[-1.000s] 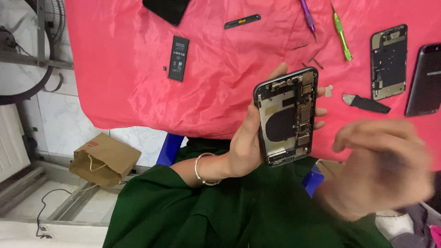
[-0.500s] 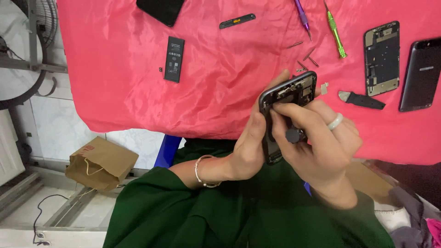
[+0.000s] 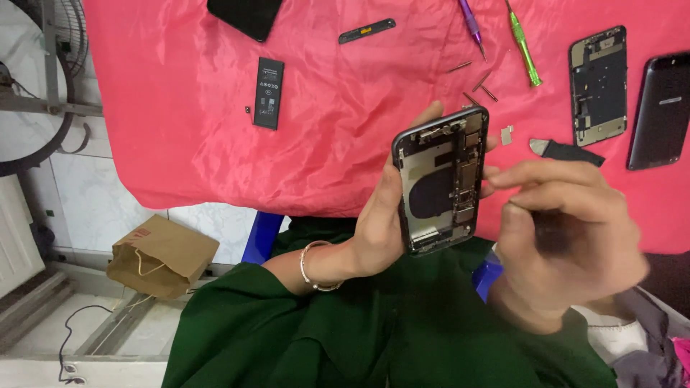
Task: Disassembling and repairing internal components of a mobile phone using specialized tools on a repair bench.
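Phone housing, opened and showing dark inner parts, upright in gripping left hand; blurred right hand, grip unclear.

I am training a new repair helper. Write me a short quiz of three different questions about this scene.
1. True or false: the left hand holds the opened phone housing upright, its inside facing the camera.
2. Which tool lies nearest the loose metal frame on the pink cloth? A) green screwdriver B) paper bag C) battery
3. Fill in: the right hand is beside the housing and looks ____ from motion.

Key: 1 true; 2 A; 3 blurred.
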